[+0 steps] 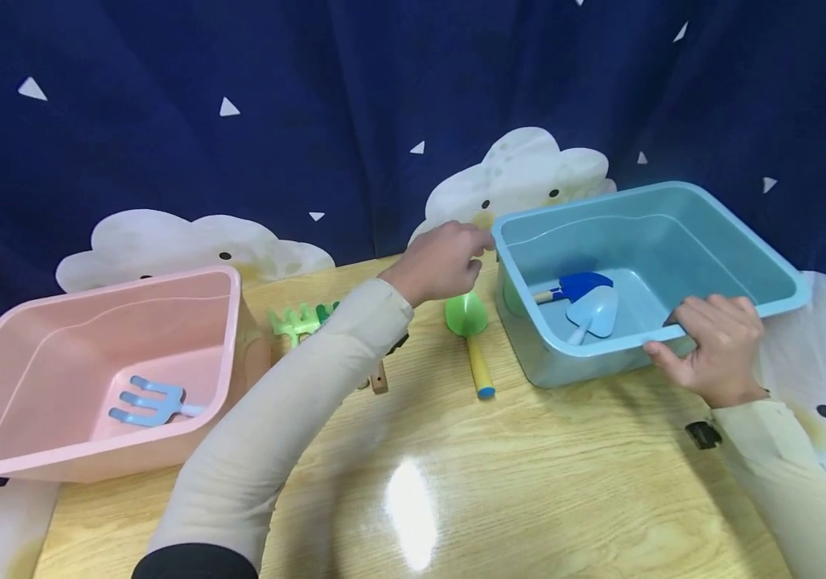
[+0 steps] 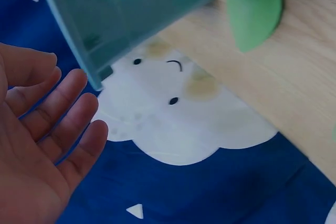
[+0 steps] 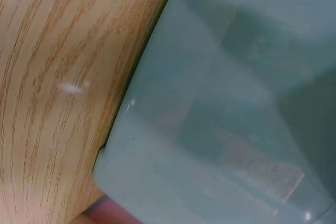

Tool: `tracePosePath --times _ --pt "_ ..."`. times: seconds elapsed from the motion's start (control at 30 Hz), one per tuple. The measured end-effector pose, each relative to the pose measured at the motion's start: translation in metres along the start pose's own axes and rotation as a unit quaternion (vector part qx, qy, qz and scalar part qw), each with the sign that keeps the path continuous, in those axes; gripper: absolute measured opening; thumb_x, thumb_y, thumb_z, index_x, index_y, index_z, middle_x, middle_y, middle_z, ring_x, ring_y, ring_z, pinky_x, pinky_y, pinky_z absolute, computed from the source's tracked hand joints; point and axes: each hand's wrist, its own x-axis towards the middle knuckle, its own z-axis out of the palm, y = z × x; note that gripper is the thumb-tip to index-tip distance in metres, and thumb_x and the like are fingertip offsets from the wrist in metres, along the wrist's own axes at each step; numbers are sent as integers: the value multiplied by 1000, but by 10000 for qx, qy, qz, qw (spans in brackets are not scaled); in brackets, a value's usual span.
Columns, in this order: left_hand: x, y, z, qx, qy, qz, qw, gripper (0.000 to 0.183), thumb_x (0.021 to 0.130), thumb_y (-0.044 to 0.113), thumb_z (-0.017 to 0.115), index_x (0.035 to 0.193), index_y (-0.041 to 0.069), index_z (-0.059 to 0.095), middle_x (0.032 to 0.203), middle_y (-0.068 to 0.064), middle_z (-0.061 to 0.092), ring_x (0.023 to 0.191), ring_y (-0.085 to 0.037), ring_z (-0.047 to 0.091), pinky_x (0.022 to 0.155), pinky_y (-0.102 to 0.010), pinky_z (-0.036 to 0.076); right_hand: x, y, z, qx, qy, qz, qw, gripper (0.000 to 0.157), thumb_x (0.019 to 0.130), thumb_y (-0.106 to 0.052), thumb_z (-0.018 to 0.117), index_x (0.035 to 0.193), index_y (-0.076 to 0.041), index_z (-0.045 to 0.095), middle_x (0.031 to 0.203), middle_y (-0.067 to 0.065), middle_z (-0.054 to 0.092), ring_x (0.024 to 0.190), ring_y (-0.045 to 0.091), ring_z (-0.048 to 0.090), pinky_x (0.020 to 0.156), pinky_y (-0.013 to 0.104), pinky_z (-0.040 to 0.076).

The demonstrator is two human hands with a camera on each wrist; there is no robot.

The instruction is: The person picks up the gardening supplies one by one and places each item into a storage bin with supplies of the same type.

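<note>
The blue plastic bin [image 1: 543,354] stands at the right with a dark blue toy shovel [image 1: 585,283] and a light blue toy shovel [image 1: 596,310] inside. My right hand [image 1: 720,346] grips its near rim, the fingers over the edge and the thumb along the outside. At the bin's far left corner is my left hand [image 1: 445,261], fingertips right at the rim; the left wrist view shows its fingers loosely spread beside the bin wall [image 2: 131,14]. Below that hand lies a green shovel with a yellow handle [image 1: 481,366], its scoop partly hidden.
A pink bin [image 1: 232,354] at the left holds a light blue toy fork [image 1: 155,402]. Behind my left forearm, a green rake [image 1: 295,323] and a brown handle [image 1: 380,378] show partly. A dark blue curtain [image 1: 275,104] with clouds hangs behind the wooden table [image 1: 543,474].
</note>
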Motion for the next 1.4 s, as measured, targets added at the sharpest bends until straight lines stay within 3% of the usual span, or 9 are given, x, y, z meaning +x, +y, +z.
tracePosePath --times 0.27,0.57,0.67,0.83,1.0,1.2,1.4 --pt "-18 -9 24 -320 -410 -143 9985 36 95 8 52 129 10 63 123 -5 70 114 -18 66 95 -35 53 -2 -1 1 -6 -28 4 10000 85 82 -84 40 50 -5 40 46 8 35 43 31 26 54 51 20" --pt "-31 -11 58 -372 -797 -239 9958 38 95 8 49 131 11 62 108 -1 71 99 -16 63 79 -32 53 1 -3 2 76 7 50 10000 85 82 -83 41 49 -5 40 46 9 35 44 31 25 55 51 19" --pt "-32 -12 64 -387 -811 -270 9956 39 94 7 48 130 12 63 104 -1 72 98 -16 63 77 -32 53 2 -4 2 95 15 74 9999 85 82 -83 42 49 -5 40 46 9 35 44 31 25 55 51 18" --pt "-33 -12 73 -435 -807 -266 9954 38 94 6 48 128 12 65 113 -2 74 100 -14 64 70 -30 51 4 -4 2 89 12 134 9999 86 81 -84 42 50 -4 41 46 10 36 44 32 27 55 52 18" --pt "-33 -9 94 -530 -920 -289 9939 40 95 8 48 132 11 62 97 -2 73 84 -13 60 62 -26 46 5 -5 2 68 42 155 9998 86 80 -85 41 49 -5 40 46 10 36 44 33 27 55 52 18" --pt "-35 -4 114 -367 -797 -564 9945 42 95 13 53 136 14 58 120 -3 62 79 -13 54 60 -25 46 5 -7 3 121 86 174 9997 87 80 -85 42 49 -4 42 45 11 38 44 33 28 55 51 17" --pt "-37 -4 121 -326 -817 -807 9928 41 97 19 54 137 14 57 118 -4 62 80 -13 55 62 -26 47 8 -10 5 132 174 170 9996 87 79 -86 42 48 -5 40 44 10 36 43 32 25 55 49 16"
